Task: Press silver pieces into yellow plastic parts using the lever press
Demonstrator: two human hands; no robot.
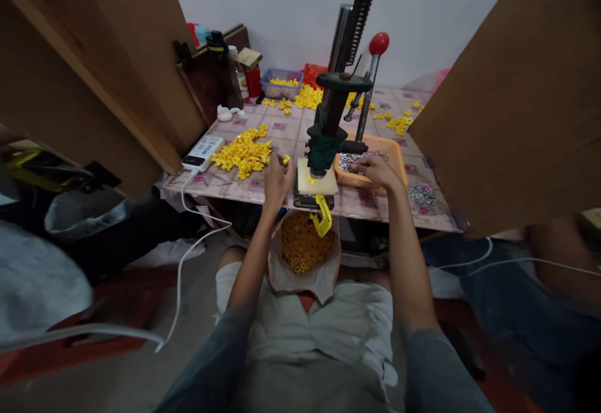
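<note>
L hand point(277, 178) w/ closed grip pinching a small yellow part point(286, 160), just left of the press point(328, 131) at counter point(282, 131) near edge. R hand point(375, 169) fingers down in orange tray point(397, 156) of metal bits; grip state unclear.

Both arms reach forward from the body, bare from the elbows to the wrists, with grey-blue sleeves above the elbows. The left hand point(277, 183) is raised just left of the green press point(323, 144), fingers point(283, 164) curled and pinched together around a small yellow piece point(286, 159). The right hand point(375, 170) lies just right of the press, palm down, fingers spread loosely forward. The right forearm is straighter and longer in view than the left one.
</note>
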